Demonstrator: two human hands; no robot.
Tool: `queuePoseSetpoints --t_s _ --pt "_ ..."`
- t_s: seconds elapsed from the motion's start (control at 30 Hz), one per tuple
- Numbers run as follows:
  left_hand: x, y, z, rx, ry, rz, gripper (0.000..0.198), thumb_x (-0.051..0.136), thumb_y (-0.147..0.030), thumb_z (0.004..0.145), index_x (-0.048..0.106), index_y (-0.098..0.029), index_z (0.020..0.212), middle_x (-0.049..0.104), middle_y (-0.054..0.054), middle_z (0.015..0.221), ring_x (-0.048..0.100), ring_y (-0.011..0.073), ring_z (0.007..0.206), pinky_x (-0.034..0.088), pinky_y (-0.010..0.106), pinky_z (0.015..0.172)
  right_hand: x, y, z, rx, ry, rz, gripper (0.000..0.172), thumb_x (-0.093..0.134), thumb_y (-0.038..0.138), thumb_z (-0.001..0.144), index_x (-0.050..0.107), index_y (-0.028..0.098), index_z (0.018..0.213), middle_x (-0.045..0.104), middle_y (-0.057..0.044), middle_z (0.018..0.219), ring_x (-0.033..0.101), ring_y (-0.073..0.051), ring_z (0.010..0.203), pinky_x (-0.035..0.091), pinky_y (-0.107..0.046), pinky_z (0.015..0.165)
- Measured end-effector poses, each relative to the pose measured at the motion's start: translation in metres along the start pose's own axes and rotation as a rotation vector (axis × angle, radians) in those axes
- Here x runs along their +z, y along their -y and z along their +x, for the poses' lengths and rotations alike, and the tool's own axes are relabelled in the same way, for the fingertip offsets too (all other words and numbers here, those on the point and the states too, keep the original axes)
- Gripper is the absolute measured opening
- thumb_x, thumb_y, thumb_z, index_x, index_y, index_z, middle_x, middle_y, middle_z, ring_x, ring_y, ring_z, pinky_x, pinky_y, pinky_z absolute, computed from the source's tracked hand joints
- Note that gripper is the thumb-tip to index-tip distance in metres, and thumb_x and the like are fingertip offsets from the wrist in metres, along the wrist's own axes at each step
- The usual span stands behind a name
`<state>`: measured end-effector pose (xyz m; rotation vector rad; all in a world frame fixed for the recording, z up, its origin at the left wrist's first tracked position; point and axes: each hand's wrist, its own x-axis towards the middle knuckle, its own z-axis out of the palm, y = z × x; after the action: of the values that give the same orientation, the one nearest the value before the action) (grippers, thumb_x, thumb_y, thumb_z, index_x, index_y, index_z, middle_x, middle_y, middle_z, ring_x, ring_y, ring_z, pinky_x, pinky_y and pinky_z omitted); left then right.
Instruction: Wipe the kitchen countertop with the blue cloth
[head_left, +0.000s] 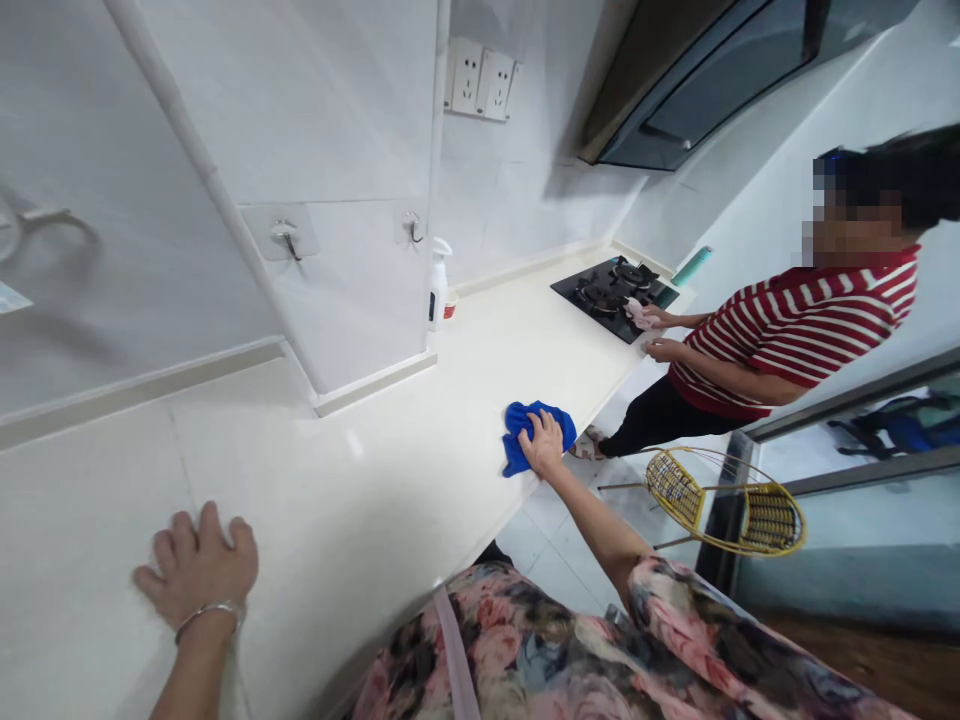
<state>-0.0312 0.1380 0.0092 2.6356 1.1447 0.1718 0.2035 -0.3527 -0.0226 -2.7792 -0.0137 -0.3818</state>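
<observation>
My left hand [202, 565], with a bangle at the wrist, rests on the pale countertop [390, 480] with its fingers spread and nothing in it. On the right, near the counter's front edge, a crumpled blue cleaning cloth [517, 420] lies on the surface. My right hand [545, 447] presses on this cloth from above, its fingers bent over it. Part of the cloth is hidden beneath the palm.
A co-worker [817, 320] in a striped shirt holds a pink cloth [641, 313] on the black gas stove [592, 295]. A spray bottle [438, 285] stands by the wall corner, which juts over the counter. A yellow woven chair [675, 490] is on the floor.
</observation>
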Motion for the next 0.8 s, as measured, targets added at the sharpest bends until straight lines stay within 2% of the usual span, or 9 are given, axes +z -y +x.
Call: queuePoseSetpoints --t_s 0.1,0.17,0.33,0.47,0.53,0.63,0.73,0.8 --pt "-0.001 -0.001 0.001 0.026 -0.017 0.013 0.081 0.012 -0.055 0.099 0.040 -0.012 0.162 0.028 0.019 0.173 0.019 0.0349 0.161 0.016 0.063 0.126 0.009 0.039 0.001 0.156 0.013 -0.099 0.059 0.055 0.035 0.092 0.061 0.008 0.145 0.047 -0.025 0.160 0.037 -0.042 0.152 0.026 -0.062 0.125" --pt "0.001 0.000 0.002 0.032 -0.022 0.018 0.081 0.009 -0.056 0.101 0.040 -0.012 0.162 0.028 0.019 0.173 0.020 0.0355 0.160 0.016 0.063 0.126 0.018 0.073 -0.012 0.110 0.040 -0.100 0.061 0.057 0.036 0.092 0.059 0.008 0.146 0.046 -0.027 0.161 0.036 -0.044 0.153 0.025 -0.065 0.124" --pt "0.006 0.005 0.006 0.023 -0.036 0.033 0.085 0.004 -0.058 0.100 0.042 -0.012 0.161 0.028 0.018 0.173 0.022 0.0365 0.159 0.018 0.064 0.125 0.033 0.152 -0.083 -0.329 0.209 0.080 0.068 0.064 0.043 0.090 0.057 0.011 0.150 0.038 -0.024 0.166 0.026 -0.042 0.158 0.017 -0.063 0.128" --pt "0.006 0.005 0.009 0.006 -0.043 0.042 0.088 0.003 -0.059 0.099 0.042 -0.012 0.161 0.029 0.018 0.173 0.024 0.0356 0.159 0.019 0.062 0.125 0.032 0.186 -0.140 -0.669 0.332 0.232 0.074 0.065 0.051 0.090 0.053 0.016 0.153 0.034 -0.021 0.169 0.022 -0.041 0.160 0.015 -0.062 0.130" --pt "0.005 0.005 0.009 0.008 -0.053 0.044 0.088 0.004 -0.060 0.098 0.043 -0.013 0.161 0.030 0.017 0.173 0.025 0.0353 0.159 0.020 0.061 0.125 0.028 0.190 -0.153 -0.776 0.365 0.279 0.072 0.063 0.052 0.091 0.051 0.019 0.154 0.035 -0.019 0.169 0.023 -0.039 0.160 0.017 -0.061 0.130" --pt "0.005 0.004 0.009 0.018 -0.069 0.039 0.087 0.004 -0.060 0.098 0.043 -0.014 0.160 0.032 0.017 0.172 0.027 0.0358 0.158 0.022 0.061 0.124 0.023 0.182 -0.153 -0.844 0.405 0.310 0.066 0.062 0.051 0.093 0.054 0.022 0.152 0.039 -0.015 0.168 0.028 -0.035 0.159 0.021 -0.058 0.130" --pt "0.006 0.005 0.010 0.028 -0.081 0.029 0.087 0.005 -0.059 0.097 0.043 -0.013 0.160 0.033 0.018 0.172 0.028 0.0365 0.157 0.023 0.062 0.123 0.018 0.153 -0.141 -0.824 0.408 0.323 0.062 0.064 0.049 0.092 0.058 0.024 0.149 0.044 -0.012 0.166 0.033 -0.031 0.157 0.025 -0.055 0.130" --pt "0.007 0.007 0.011 0.032 -0.078 0.028 0.085 0.009 -0.058 0.097 0.044 -0.013 0.160 0.033 0.018 0.172 0.028 0.0371 0.157 0.023 0.062 0.123 0.014 0.124 -0.131 -0.730 0.364 0.306 0.060 0.065 0.047 0.091 0.060 0.024 0.146 0.047 -0.012 0.164 0.036 -0.031 0.156 0.027 -0.055 0.129"
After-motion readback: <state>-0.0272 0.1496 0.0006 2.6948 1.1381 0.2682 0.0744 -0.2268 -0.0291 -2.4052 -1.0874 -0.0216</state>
